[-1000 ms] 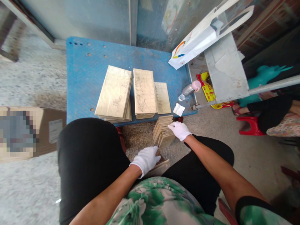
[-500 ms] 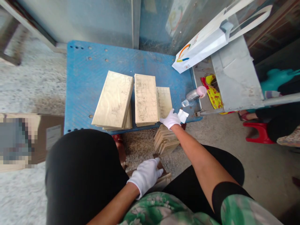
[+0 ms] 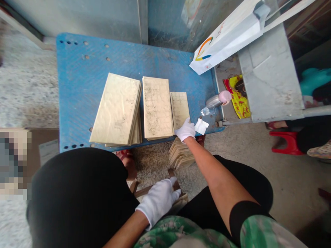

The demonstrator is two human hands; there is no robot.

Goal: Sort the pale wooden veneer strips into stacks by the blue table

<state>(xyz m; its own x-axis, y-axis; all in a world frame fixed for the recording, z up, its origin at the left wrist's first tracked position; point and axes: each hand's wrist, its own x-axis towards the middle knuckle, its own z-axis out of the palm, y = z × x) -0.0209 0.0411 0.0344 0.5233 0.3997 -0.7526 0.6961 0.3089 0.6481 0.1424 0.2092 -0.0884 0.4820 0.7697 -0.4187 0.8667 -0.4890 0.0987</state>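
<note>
Your right hand (image 3: 185,130), fingers bent, seems to be tending the small stack (image 3: 180,106); next calls for level handling. Left hand (image 3: 158,199) loosely parted; both holds unclear.

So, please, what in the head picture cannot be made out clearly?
Head view:
Near end of the smaller panel: hidden by the right hand
Anything beneath the left hand: covered by it
White bag: partly cut by the top edge
Carton: partly pixelated, cut by left edge
</note>
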